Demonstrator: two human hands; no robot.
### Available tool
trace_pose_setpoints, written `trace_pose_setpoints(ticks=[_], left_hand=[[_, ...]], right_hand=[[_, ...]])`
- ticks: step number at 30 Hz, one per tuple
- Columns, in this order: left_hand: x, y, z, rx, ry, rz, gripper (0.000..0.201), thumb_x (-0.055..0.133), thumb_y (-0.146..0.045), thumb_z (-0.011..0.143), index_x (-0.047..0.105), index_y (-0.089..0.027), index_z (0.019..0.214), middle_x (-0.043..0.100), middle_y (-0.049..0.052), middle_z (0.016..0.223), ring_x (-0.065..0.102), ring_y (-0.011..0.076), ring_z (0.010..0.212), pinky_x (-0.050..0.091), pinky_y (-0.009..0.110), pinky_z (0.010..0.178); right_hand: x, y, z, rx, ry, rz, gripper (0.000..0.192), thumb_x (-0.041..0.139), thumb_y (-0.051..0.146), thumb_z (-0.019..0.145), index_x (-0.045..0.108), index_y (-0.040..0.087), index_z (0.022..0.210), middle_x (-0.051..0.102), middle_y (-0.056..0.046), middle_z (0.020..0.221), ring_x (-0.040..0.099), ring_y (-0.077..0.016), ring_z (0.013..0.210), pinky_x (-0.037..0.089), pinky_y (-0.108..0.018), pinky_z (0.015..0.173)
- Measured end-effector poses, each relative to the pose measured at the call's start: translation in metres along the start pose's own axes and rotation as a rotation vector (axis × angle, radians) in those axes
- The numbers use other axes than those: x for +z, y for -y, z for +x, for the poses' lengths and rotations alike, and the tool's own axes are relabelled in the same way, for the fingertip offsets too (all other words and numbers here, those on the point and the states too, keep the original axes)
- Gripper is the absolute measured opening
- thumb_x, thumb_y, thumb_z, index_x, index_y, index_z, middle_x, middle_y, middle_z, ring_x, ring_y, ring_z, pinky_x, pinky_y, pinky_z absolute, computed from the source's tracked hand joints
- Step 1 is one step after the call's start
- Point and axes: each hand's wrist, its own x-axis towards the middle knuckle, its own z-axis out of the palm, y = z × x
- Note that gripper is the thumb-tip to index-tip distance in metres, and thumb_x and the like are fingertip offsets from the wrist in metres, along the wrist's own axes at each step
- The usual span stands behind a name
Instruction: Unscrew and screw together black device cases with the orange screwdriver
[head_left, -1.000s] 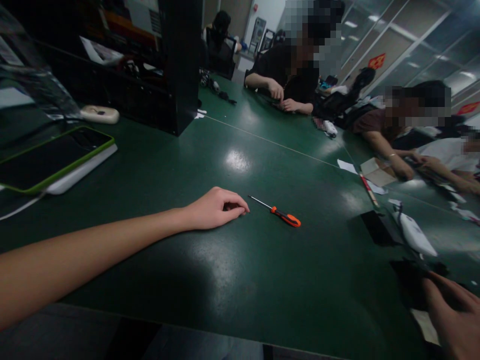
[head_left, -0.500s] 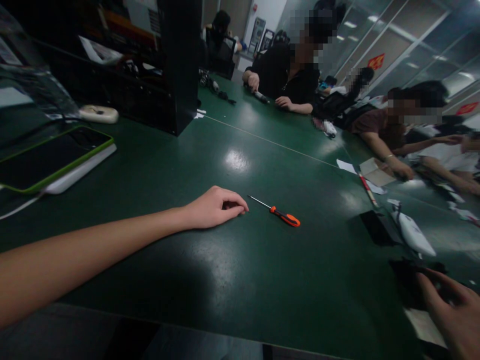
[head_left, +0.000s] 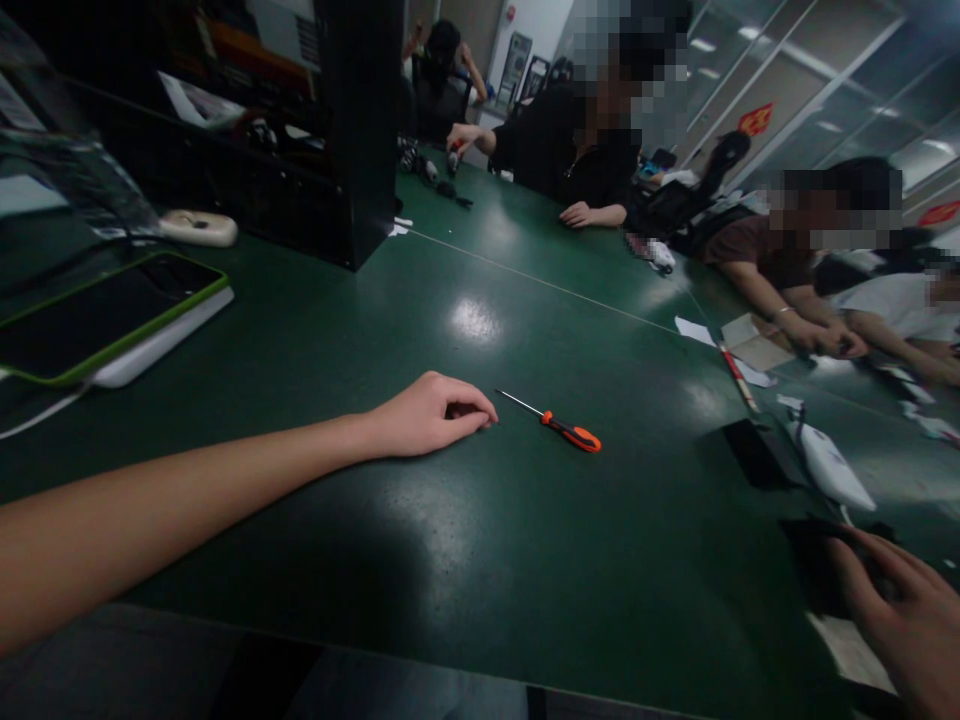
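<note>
My left hand rests on the green table with fingers curled and thumb and fingertips together in a pinch. Anything between them is too small to make out. Just right of those fingertips lies a screwdriver with an orange and black handle, its thin shaft pointing at my hand but apart from it. At the lower right edge my right hand is closed on a dark, soft-looking black object. Part of that hand is cut off by the frame, and the object's kind is unclear in the shadow.
On the left lie a green-rimmed phone on a white block and a beige case. A black cabinet stands behind. A white device and a black flat piece lie at right. Other people sit across the table.
My left hand and the screwdriver stay put. My right hand has shifted slightly over the black object. Across the table, a person's hand has moved left with a tool.
</note>
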Motion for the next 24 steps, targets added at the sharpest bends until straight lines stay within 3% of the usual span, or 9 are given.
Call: trace_pose_setpoints(ticks=[3,6,11,17,24], left_hand=[[0.0,0.0,0.0,-0.005,0.004,0.006,0.018,0.061,-0.018,0.094,0.077,-0.016,0.103,0.08,0.005,0.097,0.074,0.0175,0.089,0.054,0.03,0.083],[0.0,-0.001,0.0,-0.003,0.008,0.016,0.018,0.06,-0.018,0.094,0.077,-0.017,0.102,0.08,0.005,0.097,0.073,0.0173,0.089,0.054,0.03,0.082],[-0.001,-0.002,0.001,-0.01,0.008,0.02,0.018,0.06,-0.019,0.094,0.077,-0.017,0.101,0.08,0.005,0.096,0.073,0.0177,0.089,0.054,0.03,0.082],[-0.001,-0.001,0.001,0.002,0.017,0.017,0.018,0.06,-0.019,0.094,0.077,-0.017,0.102,0.08,0.005,0.096,0.073,0.0173,0.089,0.054,0.029,0.082],[-0.001,-0.002,0.0,-0.029,0.012,0.01,0.019,0.061,-0.022,0.094,0.077,-0.017,0.103,0.079,0.005,0.096,0.073,0.0179,0.088,0.054,0.03,0.082]], right_hand=[[-0.006,0.0,0.013,-0.046,0.056,0.047,0.058,0.043,0.065,0.066,0.072,0.025,0.095,0.073,-0.013,0.124,0.067,-0.0389,0.118,0.053,-0.048,0.096],[-0.009,-0.003,0.03,0.0,0.142,0.095,0.05,0.048,0.064,0.06,0.071,0.027,0.086,0.075,-0.01,0.117,0.069,-0.0384,0.112,0.053,-0.048,0.092],[-0.001,-0.009,0.034,-0.056,0.045,0.142,0.051,0.05,0.067,0.059,0.071,0.027,0.084,0.077,-0.01,0.105,0.071,-0.0387,0.106,0.054,-0.047,0.083],[0.01,-0.016,0.024,-0.101,0.007,0.121,0.062,0.046,0.068,0.066,0.075,0.024,0.098,0.076,-0.01,0.115,0.071,-0.0375,0.11,0.054,-0.044,0.083],[0.002,-0.008,0.029,0.087,0.177,0.115,0.056,0.053,0.057,0.065,0.074,0.027,0.107,0.074,-0.009,0.123,0.07,-0.0367,0.11,0.052,-0.042,0.082]])
